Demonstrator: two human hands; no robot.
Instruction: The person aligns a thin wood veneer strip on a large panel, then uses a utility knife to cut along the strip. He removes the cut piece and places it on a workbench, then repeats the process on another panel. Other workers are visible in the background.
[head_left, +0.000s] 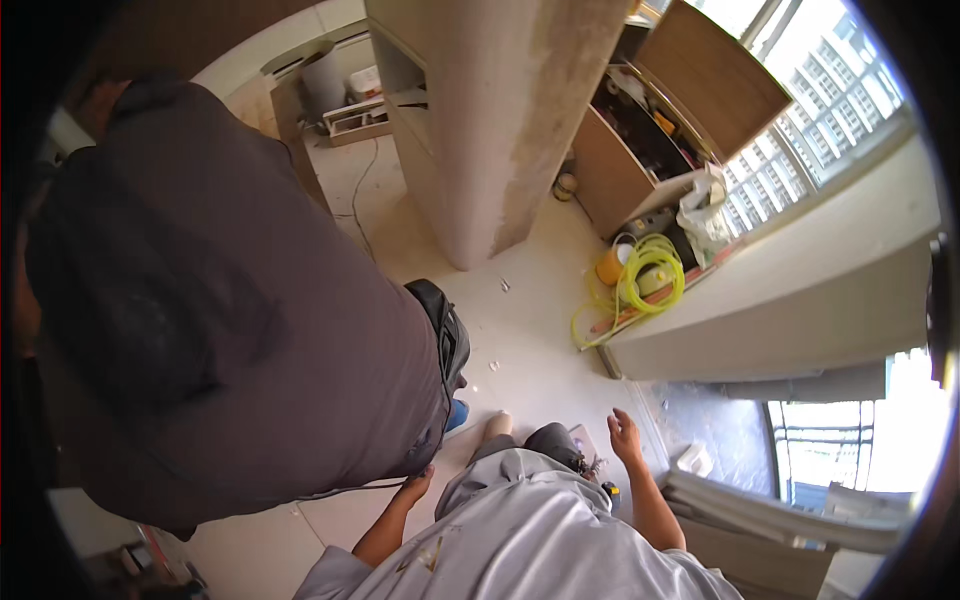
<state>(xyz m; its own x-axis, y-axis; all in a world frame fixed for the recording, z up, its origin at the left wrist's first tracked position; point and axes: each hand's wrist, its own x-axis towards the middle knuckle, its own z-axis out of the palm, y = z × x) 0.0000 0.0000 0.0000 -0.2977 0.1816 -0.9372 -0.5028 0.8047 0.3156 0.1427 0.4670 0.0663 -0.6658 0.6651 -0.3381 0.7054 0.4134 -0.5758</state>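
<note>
Head camera, from where I stand: a co-worker's broad dark-brown fabric shirt [250, 320] fills the left, the person's right hand [624, 438] is out empty, fingers loosely apart, and the left hand [415, 488] meets a thin black cord [345, 490] by the shirt's hem, its grip unclear to me.

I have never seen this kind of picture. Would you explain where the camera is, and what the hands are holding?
There is no machine, only a person's bare hands. The camera sits on the head and looks down; its wide lens bends straight edges. The left hand is beside a thin dark cord; whether it grips it, I cannot tell. The right hand looks empty. A co-worker in a dark top is at left. On the pale floor ahead are a column, an open wooden box and a coiled yellow hose.
</note>
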